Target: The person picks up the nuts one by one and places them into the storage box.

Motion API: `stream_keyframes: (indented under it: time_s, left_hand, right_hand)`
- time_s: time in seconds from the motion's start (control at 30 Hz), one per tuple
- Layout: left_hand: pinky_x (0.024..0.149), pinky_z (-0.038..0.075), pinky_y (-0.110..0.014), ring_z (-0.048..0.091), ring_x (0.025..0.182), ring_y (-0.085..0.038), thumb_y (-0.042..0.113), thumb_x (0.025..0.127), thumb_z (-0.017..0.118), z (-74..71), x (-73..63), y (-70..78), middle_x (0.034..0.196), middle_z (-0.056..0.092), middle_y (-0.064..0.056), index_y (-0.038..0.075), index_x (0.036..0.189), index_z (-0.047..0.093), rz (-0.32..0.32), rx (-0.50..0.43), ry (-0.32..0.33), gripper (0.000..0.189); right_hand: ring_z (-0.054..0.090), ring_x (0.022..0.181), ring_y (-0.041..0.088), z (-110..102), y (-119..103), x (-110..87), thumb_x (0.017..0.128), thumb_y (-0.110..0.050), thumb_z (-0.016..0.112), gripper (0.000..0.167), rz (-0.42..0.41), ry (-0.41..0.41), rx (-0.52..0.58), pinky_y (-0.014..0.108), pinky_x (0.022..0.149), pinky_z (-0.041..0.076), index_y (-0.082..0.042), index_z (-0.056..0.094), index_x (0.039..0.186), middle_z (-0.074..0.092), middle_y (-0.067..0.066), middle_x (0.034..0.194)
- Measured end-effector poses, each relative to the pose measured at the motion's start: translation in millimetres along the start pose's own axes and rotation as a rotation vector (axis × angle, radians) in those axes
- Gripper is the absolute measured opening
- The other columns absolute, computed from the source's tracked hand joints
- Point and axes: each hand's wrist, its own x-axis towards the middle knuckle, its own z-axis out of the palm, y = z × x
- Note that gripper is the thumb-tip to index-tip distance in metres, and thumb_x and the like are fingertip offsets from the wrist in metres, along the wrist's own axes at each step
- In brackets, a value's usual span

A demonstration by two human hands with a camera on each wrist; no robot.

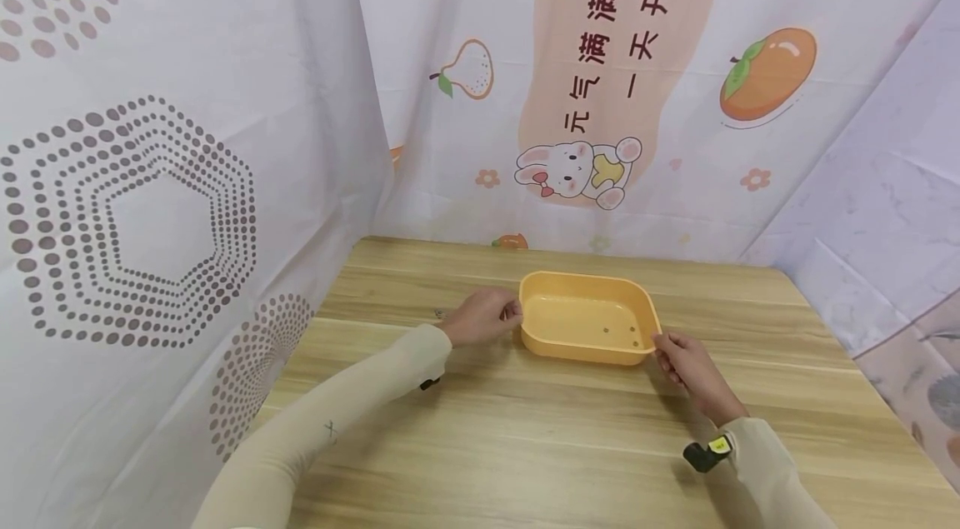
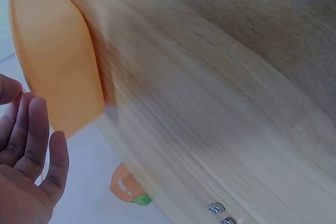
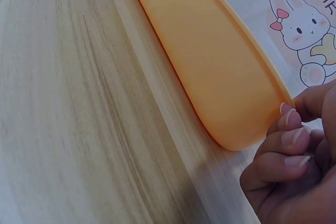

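Observation:
A shallow yellow-orange plastic basin (image 1: 581, 352) with rounded corners stands on the wooden table. My left hand (image 1: 483, 316) is at its left end, thumb and fingertips pinching the rim; in the left wrist view the little finger of that hand (image 2: 26, 166) stands away from the wall. At the right front corner my right hand (image 1: 690, 366) pinches the rim between thumb and index finger. The other fingers of the right hand (image 3: 294, 156) curl beneath, outside the wall. A few small dark round spots (image 1: 633, 336) show on the basin's floor; I cannot tell whether they are holes or loose pieces.
Small shiny metal pieces (image 2: 216, 208) lie on the table (image 1: 525, 446) behind the left hand. A printed curtain (image 1: 450, 146) hangs along the table's back edge, with a dotted white curtain (image 1: 315, 137) at left. Each sleeve has a dark wrist device (image 1: 705, 456).

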Motion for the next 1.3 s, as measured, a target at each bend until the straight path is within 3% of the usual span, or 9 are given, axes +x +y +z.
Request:
stream_keyframes:
  time_s: [0.37, 0.97, 1.3]
  left_hand:
    - [0.068, 0.051, -0.022, 0.060, 0.075, -0.005, 0.014, 0.098, 0.068, 4.5, 4.0, 1.5, 0.083, 0.066, 0.011, 0.017, 0.090, 0.070, 0.042, -0.001, -0.017, 0.009]
    - [0.070, 0.051, -0.022, 0.061, 0.077, -0.005, 0.015, 0.098, 0.067, 5.8, 3.8, 3.2, 0.085, 0.067, 0.010, 0.017, 0.090, 0.071, 0.031, 0.023, -0.025, 0.010]
    - [0.069, 0.051, -0.022, 0.060, 0.075, -0.005, 0.016, 0.099, 0.068, 4.3, 1.3, 1.0, 0.083, 0.065, 0.011, 0.018, 0.089, 0.070, 0.016, -0.010, -0.013, 0.010]
  right_hand:
    - [0.040, 0.055, 0.009, -0.1, 3.1, 1.6, 0.110, -0.031, 0.049, 0.045, -0.011, 0.004, 0.005, 0.023, 0.048, 0.036, 0.010, 0.049, 0.092, 0.046, 0.000, 0.070]
    - [0.040, 0.055, 0.009, -0.4, 3.7, 2.2, 0.110, -0.034, 0.049, 0.052, -0.010, -0.002, 0.001, 0.023, 0.048, 0.035, 0.016, 0.047, 0.097, 0.046, 0.000, 0.071]
    - [0.040, 0.056, 0.009, 0.3, 1.2, 1.4, 0.110, -0.034, 0.048, 0.047, -0.010, -0.002, -0.015, 0.023, 0.049, 0.036, 0.009, 0.049, 0.092, 0.046, 0.001, 0.072]
